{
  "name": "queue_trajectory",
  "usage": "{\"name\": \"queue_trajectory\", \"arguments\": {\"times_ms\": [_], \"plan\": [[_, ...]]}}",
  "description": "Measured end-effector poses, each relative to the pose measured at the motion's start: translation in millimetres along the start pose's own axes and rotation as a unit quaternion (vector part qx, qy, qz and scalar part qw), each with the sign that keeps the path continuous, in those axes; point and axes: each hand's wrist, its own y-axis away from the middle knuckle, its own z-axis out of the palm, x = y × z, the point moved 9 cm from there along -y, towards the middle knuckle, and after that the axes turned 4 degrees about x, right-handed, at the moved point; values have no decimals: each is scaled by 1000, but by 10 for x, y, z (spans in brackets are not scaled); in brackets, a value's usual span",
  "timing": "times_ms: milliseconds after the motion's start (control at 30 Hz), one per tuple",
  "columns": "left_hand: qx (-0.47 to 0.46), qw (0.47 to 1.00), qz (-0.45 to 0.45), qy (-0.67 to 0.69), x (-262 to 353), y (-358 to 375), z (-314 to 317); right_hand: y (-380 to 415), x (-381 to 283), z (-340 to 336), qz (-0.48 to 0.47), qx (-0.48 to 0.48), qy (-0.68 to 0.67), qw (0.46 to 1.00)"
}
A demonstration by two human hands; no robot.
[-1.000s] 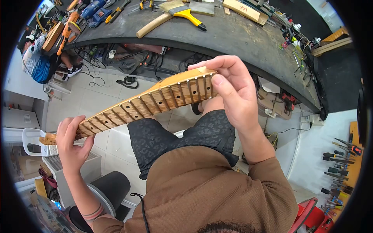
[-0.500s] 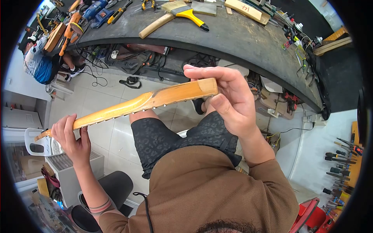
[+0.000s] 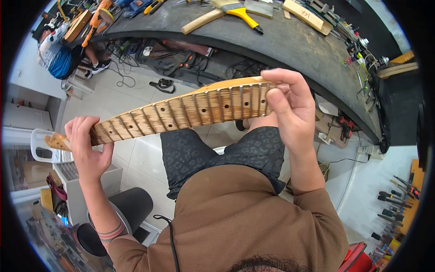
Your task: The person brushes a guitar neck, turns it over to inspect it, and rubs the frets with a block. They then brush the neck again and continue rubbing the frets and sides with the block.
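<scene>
Holding a long honey-coloured wooden guitar neck (image 3: pixel 192 110) above dark patterned shorts (image 3: pixel 226 152), I have the left hand (image 3: pixel 89 147) curled round it beside the headstock and the right hand (image 3: pixel 294 106) pinching its squared far end. Its fretboard faces the camera. Beyond, the curved dark grey surface (image 3: pixel 290 51), dusty toward the right, carries a flat paintbrush with a yellow handle (image 3: pixel 243 19) and a pale wooden block marked 14 (image 3: pixel 304 17). A black strap (image 3: pixel 162 85) lies on the white tiled floor (image 3: pixel 124 100). At far left sits a person in blue and white (image 3: pixel 59 59); a tan wooden board (image 3: pixel 414 181) at right holds hand tools (image 3: pixel 398 199).
</scene>
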Motion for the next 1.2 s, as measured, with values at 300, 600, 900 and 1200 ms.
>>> {"name": "queue_trajectory", "arguments": {"times_ms": [300,600,900,1200], "plan": [[-13,999,-8,52,14,31,-5,15,13,-51,32,-27,21,999],[-8,999,5,50,61,10,-63,35,-25,-42,32,-44,45,998],[-7,999,11,50,73,12,-61,46,6,-50,30,-39,16,999],[-18,999,4,40,55,32,-132,65,18,-77,54,-23,-29,998]]}}
